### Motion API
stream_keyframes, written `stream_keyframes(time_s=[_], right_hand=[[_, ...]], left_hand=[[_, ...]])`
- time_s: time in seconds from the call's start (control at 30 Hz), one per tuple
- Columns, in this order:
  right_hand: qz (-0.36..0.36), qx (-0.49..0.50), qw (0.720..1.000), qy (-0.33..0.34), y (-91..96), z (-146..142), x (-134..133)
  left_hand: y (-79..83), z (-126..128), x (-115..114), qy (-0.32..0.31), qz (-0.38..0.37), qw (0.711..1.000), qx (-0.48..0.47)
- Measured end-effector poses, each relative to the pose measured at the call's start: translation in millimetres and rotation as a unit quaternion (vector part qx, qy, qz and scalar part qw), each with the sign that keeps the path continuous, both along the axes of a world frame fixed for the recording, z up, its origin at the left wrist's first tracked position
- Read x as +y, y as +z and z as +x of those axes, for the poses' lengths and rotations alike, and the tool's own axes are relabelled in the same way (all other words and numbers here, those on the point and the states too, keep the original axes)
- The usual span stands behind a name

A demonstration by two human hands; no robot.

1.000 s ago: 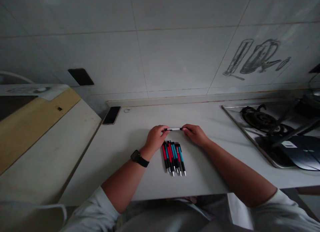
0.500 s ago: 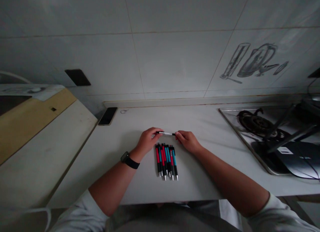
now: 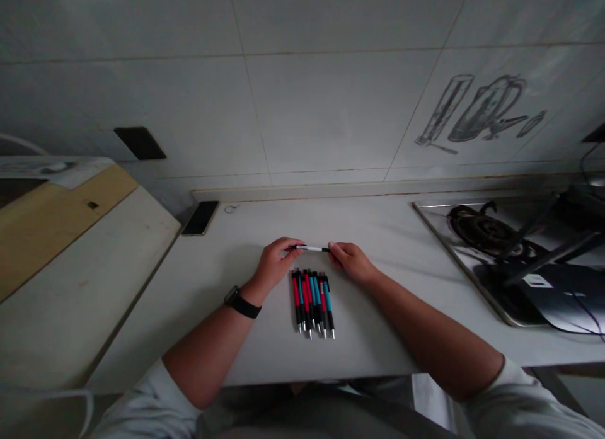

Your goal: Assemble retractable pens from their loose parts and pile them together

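A white pen with black ends lies crosswise between my two hands, just above or on the counter; I cannot tell which. My left hand pinches its left end between thumb and fingers. The fingers of my right hand close on the other end, hiding the tip. Closer to me, a row of red and blue pens with black grips lies side by side on the white counter, silver tips toward me. A dark watch is on my left wrist.
A phone and a small ring-like item lie at the back left. A pale cabinet-like box stands on the left. To the right are a gas hob and a black device with antennas. A tiled wall rises behind.
The view has shifted slightly, moving everything a little up and left. Both hands keep their hold on the white pen, which is now nearly level. The row of pens looks unchanged.
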State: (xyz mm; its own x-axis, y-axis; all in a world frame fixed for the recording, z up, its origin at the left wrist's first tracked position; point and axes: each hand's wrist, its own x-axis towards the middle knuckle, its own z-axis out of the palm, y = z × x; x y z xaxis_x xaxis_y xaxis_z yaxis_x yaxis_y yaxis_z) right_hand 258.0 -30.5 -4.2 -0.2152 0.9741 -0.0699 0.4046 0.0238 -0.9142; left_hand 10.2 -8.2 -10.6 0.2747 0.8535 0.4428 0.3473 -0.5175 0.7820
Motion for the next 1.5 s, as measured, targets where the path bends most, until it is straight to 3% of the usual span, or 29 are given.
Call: stream_keyframes(time_s=[0.27, 0.53, 1.03, 1.23, 1.33, 1.5], right_hand=[[-0.025, 0.066, 0.998, -0.003, -8.3, -4, 10], [0.111, -0.009, 0.994, -0.014, -12.2, -1, 11], [0.144, -0.074, 0.987, 0.011, -23.0, -1, 21], [0.09, -0.106, 0.99, 0.037, -24.7, 0, 36], [0.116, -0.08, 0.99, 0.017, -26.8, 0, 40], [0.071, -0.057, 0.995, 0.033, -24.8, 2, 36]], left_hand=[[7.3, -1, 3, 0.02, 0.054, 0.997, 0.059], [-0.7, 1, 6, 0.037, 0.014, 0.998, 0.054], [-5.1, -4, 11, 0.05, 0.011, 0.997, 0.05], [-6.2, -4, 13, 0.065, -0.017, 0.997, 0.035], [-7.2, -3, 14, 0.068, -0.038, 0.997, 0.02], [-9.8, -1, 16, 0.056, -0.064, 0.996, 0.001]])
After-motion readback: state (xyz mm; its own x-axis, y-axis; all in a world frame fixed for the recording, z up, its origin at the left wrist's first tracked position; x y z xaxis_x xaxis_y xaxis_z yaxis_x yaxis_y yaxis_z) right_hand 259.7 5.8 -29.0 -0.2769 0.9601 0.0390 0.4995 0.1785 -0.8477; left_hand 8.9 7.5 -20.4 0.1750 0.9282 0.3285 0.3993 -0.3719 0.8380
